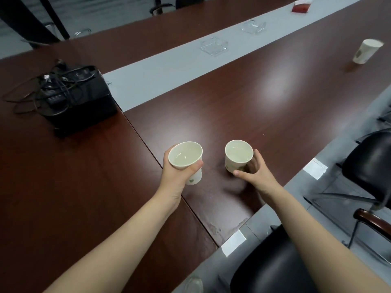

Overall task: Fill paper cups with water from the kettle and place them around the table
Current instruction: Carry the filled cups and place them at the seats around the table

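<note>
Left grip [177,173] holds the left cup [185,155] level; right grip [257,172] clasps the right cup [238,154] on the counter [254,92]: let go gently.

Bare left forearm [127,235], bare right forearm [311,235], skin uncovered to frame edge, pale shoe tip [193,284]

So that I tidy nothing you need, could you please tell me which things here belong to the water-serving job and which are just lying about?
Job: left cup, held by the left hand; right cup, in the right hand; far cup.
Lying about: near glass ashtray, far glass ashtray, black box with cables, red packet, black chair.
</note>
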Tool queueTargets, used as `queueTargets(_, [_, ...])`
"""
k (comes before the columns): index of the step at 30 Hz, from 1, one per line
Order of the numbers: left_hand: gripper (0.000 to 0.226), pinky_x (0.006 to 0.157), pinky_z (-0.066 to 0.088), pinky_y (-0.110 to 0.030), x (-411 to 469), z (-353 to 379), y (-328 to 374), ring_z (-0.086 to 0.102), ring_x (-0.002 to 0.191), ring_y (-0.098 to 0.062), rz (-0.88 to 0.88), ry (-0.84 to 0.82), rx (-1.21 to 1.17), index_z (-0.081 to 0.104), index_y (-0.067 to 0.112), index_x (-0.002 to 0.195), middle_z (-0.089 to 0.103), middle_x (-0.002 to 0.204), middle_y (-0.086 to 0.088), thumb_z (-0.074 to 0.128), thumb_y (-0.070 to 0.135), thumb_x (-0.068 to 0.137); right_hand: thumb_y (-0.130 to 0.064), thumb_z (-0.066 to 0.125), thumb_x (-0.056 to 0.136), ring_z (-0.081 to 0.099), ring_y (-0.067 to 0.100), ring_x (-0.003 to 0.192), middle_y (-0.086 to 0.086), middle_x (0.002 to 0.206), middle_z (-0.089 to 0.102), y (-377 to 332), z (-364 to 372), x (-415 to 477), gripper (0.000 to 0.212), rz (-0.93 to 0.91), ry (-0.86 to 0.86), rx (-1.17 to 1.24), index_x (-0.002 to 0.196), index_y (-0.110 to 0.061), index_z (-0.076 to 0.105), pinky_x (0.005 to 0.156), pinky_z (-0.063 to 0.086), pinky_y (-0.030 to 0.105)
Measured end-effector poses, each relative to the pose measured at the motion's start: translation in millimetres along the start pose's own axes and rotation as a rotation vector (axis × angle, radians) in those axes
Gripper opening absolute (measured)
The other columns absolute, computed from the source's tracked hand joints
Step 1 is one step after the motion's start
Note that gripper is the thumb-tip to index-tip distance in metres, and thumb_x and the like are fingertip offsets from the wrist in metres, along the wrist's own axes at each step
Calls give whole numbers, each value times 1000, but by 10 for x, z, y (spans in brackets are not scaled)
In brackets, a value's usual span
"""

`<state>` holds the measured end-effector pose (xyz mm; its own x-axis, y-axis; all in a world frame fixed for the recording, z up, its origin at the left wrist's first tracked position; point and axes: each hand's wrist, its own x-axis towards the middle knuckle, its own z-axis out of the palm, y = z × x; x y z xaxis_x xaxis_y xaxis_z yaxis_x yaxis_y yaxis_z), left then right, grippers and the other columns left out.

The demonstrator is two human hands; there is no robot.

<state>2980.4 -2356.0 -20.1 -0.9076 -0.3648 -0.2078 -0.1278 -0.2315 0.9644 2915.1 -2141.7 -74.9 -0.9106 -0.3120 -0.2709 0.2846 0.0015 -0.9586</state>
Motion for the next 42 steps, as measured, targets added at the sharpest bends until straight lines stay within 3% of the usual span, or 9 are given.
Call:
queueTargets(4, [75,95,46,-55,-202,-59,51,58,111,-22,19,19,-12,48,35,110,60,114,5,83,34,43,-9,86,63,26,9,142,1,159,21,-24,14,-199,126,35,36,20,153,-18,-1,119,21,37])
queueTargets(9, [78,96,47,-51,-501,-172,88,58,106,-16,33,48,-2,47,35,111,60,112,6,82,37,41,-37,95,39,24,10,143,-1,159,18,-26,25,-534,151,120,46,-44,153,-22,-1,119,22,39])
queueTargets(13, [80,93,49,-45,-761,-307,133,58,105,-15,50,69,10,47,34,111,60,112,5,82,39,40,-28,80,73,24,15,144,3,160,18,-2,114,-782,114,159,98,-119,154,-15,1,116,23,34])
queueTargets(16, [80,84,51,-27,-940,-423,175,58,102,-10,79,80,24,47,33,113,60,111,6,83,36,42,-38,76,77,22,17,145,5,160,17,-95,302,-936,106,191,93,-195,154,-14,7,115,22,35])
queueTargets(25, [64,70,47,-9,-1437,-1011,406,58,86,11,147,92,44,47,31,108,59,105,13,79,18,54,-47,57,90,30,12,141,-6,153,34,-776,1549,-1498,68,90,-100,-291,147,-18,36,102,24,26])
queueTargets(29, [65,70,46,-8,-1718,-1408,533,57,85,14,170,104,56,47,28,110,59,105,13,80,17,55,-62,46,87,33,10,138,-15,149,39,-830,2244,-1834,62,149,-191,-205,143,-36,38,110,24,45])
queueTargets(33, [69,71,47,-9,-2057,-1897,623,57,87,9,173,85,70,46,26,115,60,103,11,84,3,62,-72,39,85,43,8,130,-19,140,48,-710,2942,-2152,56,173,-275,-104,133,-45,47,100,33,54])
queueTargets(39, [57,66,47,-10,-2510,-2645,708,60,80,11,188,124,83,50,30,104,63,95,13,81,4,64,-55,31,98,62,7,94,-5,112,66,-590,3863,-2674,40,152,-275,-66,116,-30,57,78,50,37])
queueTargets(42, [55,67,48,-11,-2671,-2948,748,60,81,11,191,142,75,50,31,104,63,96,14,79,3,66,-45,28,102,64,11,96,2,114,66,-535,4184,-2827,40,86,-264,-70,119,-24,58,70,51,31])
